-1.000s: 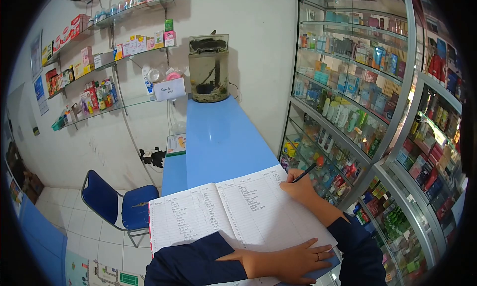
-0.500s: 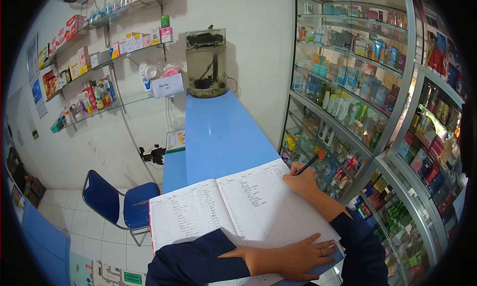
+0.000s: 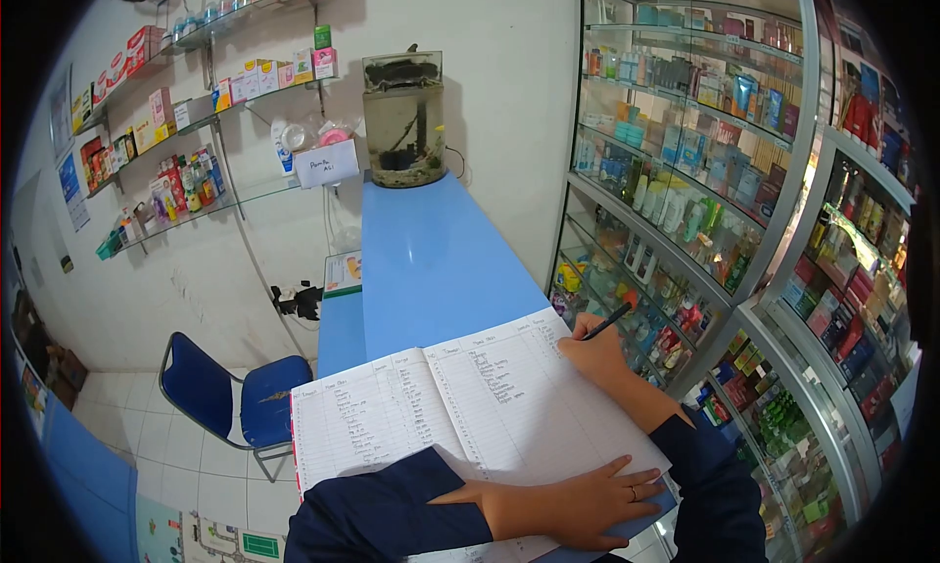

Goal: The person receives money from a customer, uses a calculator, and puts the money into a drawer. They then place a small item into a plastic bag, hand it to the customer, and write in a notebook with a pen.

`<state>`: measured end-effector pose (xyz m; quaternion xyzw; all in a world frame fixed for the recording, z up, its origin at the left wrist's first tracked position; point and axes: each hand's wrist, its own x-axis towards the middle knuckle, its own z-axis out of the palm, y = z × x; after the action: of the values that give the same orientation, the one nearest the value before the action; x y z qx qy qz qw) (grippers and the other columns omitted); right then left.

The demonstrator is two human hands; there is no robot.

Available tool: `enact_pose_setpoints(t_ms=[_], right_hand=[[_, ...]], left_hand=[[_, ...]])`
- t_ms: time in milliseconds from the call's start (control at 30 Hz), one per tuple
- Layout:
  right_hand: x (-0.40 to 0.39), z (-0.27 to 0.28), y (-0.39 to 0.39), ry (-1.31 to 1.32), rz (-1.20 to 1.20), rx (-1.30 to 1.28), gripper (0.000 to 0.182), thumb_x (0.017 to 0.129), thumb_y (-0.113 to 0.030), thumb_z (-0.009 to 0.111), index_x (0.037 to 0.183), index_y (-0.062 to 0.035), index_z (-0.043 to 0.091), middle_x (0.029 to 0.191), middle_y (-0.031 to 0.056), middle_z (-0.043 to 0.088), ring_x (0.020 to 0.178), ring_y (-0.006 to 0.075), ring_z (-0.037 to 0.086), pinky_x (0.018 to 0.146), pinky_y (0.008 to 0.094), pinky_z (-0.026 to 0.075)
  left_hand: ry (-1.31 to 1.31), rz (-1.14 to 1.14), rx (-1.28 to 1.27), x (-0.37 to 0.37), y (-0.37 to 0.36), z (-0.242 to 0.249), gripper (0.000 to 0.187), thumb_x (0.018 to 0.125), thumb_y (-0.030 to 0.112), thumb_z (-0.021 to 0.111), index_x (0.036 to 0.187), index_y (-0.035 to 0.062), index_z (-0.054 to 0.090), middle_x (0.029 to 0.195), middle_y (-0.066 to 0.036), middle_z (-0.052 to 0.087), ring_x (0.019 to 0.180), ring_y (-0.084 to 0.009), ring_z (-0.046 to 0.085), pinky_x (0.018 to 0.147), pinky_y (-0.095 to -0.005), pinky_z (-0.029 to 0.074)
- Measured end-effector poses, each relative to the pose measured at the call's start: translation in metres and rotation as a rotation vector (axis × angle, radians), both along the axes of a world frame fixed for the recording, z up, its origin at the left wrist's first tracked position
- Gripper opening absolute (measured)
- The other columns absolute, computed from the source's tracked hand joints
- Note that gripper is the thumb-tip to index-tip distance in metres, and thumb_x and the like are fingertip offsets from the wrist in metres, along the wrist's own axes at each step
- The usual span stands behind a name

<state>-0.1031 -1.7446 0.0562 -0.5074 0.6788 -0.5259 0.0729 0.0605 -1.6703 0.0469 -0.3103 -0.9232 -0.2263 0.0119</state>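
Note:
A large open ledger (image 3: 499,445) with handwritten columns on both pages lies on the blue counter. My right hand (image 3: 595,352) is closed around a black pen (image 3: 609,320), its lower end at the right-hand column near the top of the right page. Across the lower part of that page rests my left hand (image 3: 597,507), flat with fingers spread and a ring on one finger. Nothing is held in it. My left forearm covers the bottom of the left page.
The blue counter (image 3: 436,269) runs away to a fish tank (image 3: 403,122) by the wall. Glass display cabinets (image 3: 685,152) full of products stand close on the right. A blue chair (image 3: 269,401) is at the left, below stocked wall shelves (image 3: 186,215).
The view has shifted very slightly. My right hand and pen stay at nearly the same spot in the right column, and my left hand remains flat on the page.

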Motion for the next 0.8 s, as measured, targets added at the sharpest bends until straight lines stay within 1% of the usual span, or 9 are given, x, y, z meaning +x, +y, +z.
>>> enact_pose_setpoints(t_ms=[100, 200, 300, 367, 467, 600, 667, 800], right_hand=[[-0.001, 0.001, 0.001, 0.021, -0.033, 0.002, 0.026, 0.06, -0.01, 0.063, 0.053, -0.0058, 0.038, 0.049, 0.0008, 0.039, 0.048, 0.0085, 0.038, 0.043, 0.0276, 0.029], [-0.003, -0.002, -0.001, 0.044, -0.014, 0.001, 0.026, 0.06, -0.009, 0.063, 0.053, -0.0057, 0.038, 0.049, 0.0008, 0.04, 0.048, 0.008, 0.038, 0.043, 0.0268, 0.029], [0.001, 0.002, 0.002, 0.01, 0.04, -0.017, 0.025, 0.062, -0.008, 0.063, 0.054, -0.006, 0.039, 0.05, -0.0004, 0.041, 0.048, 0.0062, 0.037, 0.043, 0.0252, 0.028], [0.006, 0.004, 0.004, -0.099, 0.197, 0.001, 0.024, 0.064, -0.006, 0.062, 0.055, -0.0067, 0.039, 0.051, -0.002, 0.041, 0.048, 0.0044, 0.037, 0.042, 0.0237, 0.028], [0.004, 0.003, 0.003, -0.062, 0.253, 0.068, 0.024, 0.065, -0.006, 0.062, 0.055, -0.0071, 0.04, 0.051, -0.0032, 0.041, 0.048, 0.0038, 0.037, 0.043, 0.0231, 0.028], [0.005, 0.005, 0.003, -0.054, 0.284, 0.084, 0.025, 0.064, -0.006, 0.062, 0.055, -0.0072, 0.039, 0.051, -0.0032, 0.04, 0.048, 0.004, 0.037, 0.043, 0.0232, 0.028], [0.007, 0.007, 0.004, 0.002, 0.281, 0.089, 0.026, 0.064, -0.006, 0.062, 0.054, -0.0074, 0.038, 0.05, -0.003, 0.04, 0.048, 0.0041, 0.036, 0.042, 0.0233, 0.028], [0.004, 0.004, 0.002, -0.024, 0.277, 0.115, 0.027, 0.063, -0.007, 0.062, 0.053, -0.0073, 0.037, 0.049, -0.0026, 0.04, 0.048, 0.0044, 0.036, 0.042, 0.0238, 0.027]], left_hand=[[-0.055, 0.003, 0.02, 0.008, -0.002, 0.019, 0.055, 0.083, 0.031, 0.05, 0.129, 0.0036, 0.036, 0.14, -0.021, 0.024, 0.135, -0.0321, 0.011, 0.106, -0.0546, 0.01], [-0.062, 0.004, 0.036, 0.007, -0.001, 0.016, 0.056, 0.083, 0.031, 0.051, 0.129, 0.0033, 0.036, 0.14, -0.021, 0.024, 0.135, -0.032, 0.011, 0.106, -0.0547, 0.01], [-0.059, 0.006, 0.027, 0.008, -0.001, 0.016, 0.056, 0.083, 0.032, 0.051, 0.129, 0.0031, 0.036, 0.14, -0.021, 0.023, 0.135, -0.0321, 0.011, 0.106, -0.0547, 0.01], [-0.057, 0.002, 0.026, 0.008, -0.002, 0.017, 0.056, 0.083, 0.032, 0.051, 0.129, 0.003, 0.036, 0.14, -0.021, 0.023, 0.135, -0.0322, 0.011, 0.106, -0.0549, 0.009], [-0.057, 0.0, 0.032, 0.007, -0.002, 0.017, 0.056, 0.083, 0.032, 0.051, 0.129, 0.0031, 0.036, 0.14, -0.021, 0.023, 0.135, -0.0322, 0.011, 0.106, -0.0551, 0.009], [-0.062, -0.006, 0.042, 0.007, -0.003, 0.017, 0.055, 0.083, 0.031, 0.051, 0.129, 0.0032, 0.036, 0.14, -0.021, 0.023, 0.135, -0.0321, 0.01, 0.106, -0.0555, 0.009], [-0.06, -0.006, 0.042, 0.007, -0.003, 0.017, 0.056, 0.083, 0.031, 0.051, 0.129, 0.0034, 0.036, 0.14, -0.021, 0.024, 0.135, -0.0321, 0.01, 0.106, -0.0553, 0.009], [-0.055, -0.004, 0.04, 0.007, -0.002, 0.015, 0.056, 0.083, 0.031, 0.052, 0.129, 0.0034, 0.036, 0.14, -0.021, 0.024, 0.135, -0.0321, 0.011, 0.106, -0.055, 0.009]])
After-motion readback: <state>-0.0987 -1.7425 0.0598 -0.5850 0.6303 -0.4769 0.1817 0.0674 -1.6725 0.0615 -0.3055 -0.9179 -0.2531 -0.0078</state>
